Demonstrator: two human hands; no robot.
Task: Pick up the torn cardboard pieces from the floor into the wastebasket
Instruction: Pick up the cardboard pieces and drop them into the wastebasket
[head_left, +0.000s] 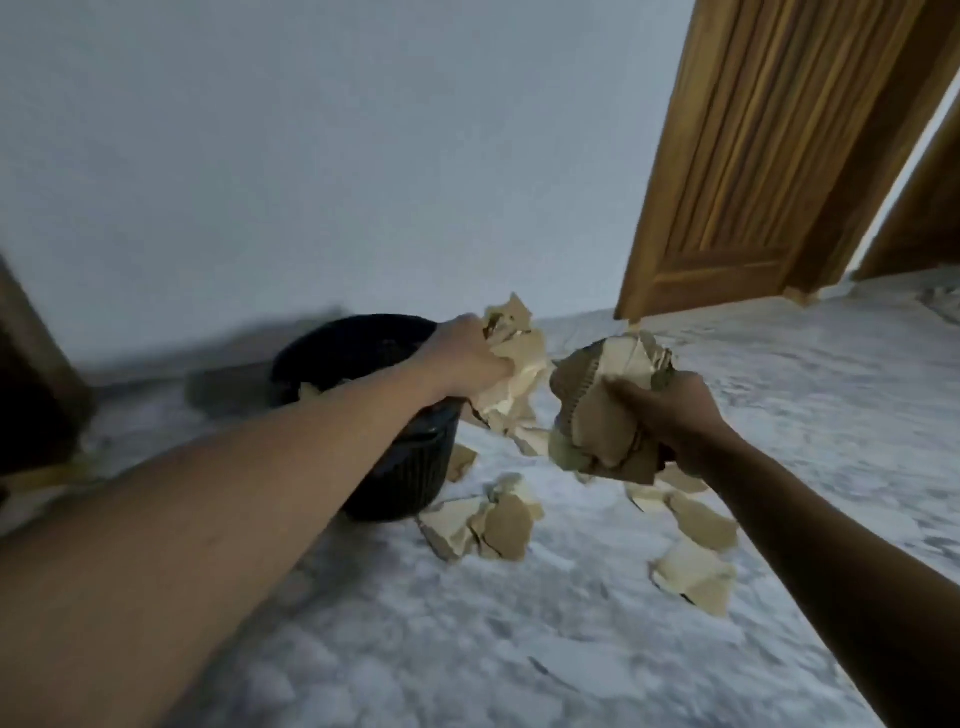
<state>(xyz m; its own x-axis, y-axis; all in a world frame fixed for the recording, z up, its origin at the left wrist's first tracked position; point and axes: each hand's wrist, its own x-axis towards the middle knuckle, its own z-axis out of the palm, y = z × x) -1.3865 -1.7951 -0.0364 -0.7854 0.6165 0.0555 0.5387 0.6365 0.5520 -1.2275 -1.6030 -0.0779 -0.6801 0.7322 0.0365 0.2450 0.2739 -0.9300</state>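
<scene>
— What's in the hands?
— Torn tan cardboard, crumpled, corrugated edges showing. The left hand (470, 358) clutches one wad (514, 374) just beside the black wastebasket (400, 467); the right hand (670, 415) grips a bigger wad (602, 410), its long side roughly upright.
— And the floor?
— Loose pieces (488, 525) lie flat on the marbled floor (467, 649) beside the basket's base, more (696, 577) further right.

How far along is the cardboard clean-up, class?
Done: one pale scrap seems to lie inside the black plastic wastebasket. In hand: the left hand and the right hand each grip a bunch of torn tan cardboard. Left: loose cardboard pieces on the grey marbled floor beside the basket.
</scene>
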